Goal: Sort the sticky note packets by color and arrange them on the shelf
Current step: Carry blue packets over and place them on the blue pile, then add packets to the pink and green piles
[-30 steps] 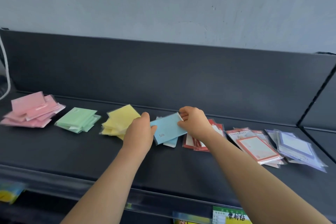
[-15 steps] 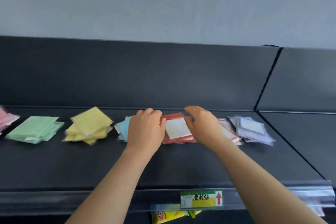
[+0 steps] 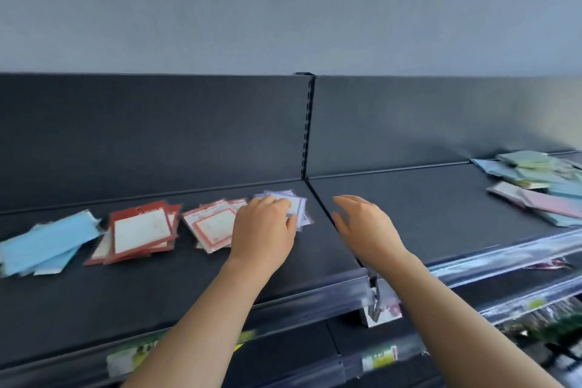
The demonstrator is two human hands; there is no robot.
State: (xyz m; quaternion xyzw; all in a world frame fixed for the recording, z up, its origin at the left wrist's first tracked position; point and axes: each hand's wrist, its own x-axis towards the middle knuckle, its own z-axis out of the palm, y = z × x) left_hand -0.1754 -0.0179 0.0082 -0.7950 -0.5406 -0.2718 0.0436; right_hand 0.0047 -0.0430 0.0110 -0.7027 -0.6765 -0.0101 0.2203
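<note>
Two hands are working the shelf point(image 3: 157, 293): left hand point(image 3: 264, 230) is resting loose fingers on the purple packets point(image 3: 299, 208) beside the divider point(image 3: 318, 198), right hand point(image 3: 362, 224) is hovering spread and empty; packets are likely handling light, slick, bendy, best pinched edgewise.

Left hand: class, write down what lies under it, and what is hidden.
The purple packets lie under the left hand, only their far and right edges showing. It also overlaps the pale red-framed packets. The covered parts cannot be seen.
</note>
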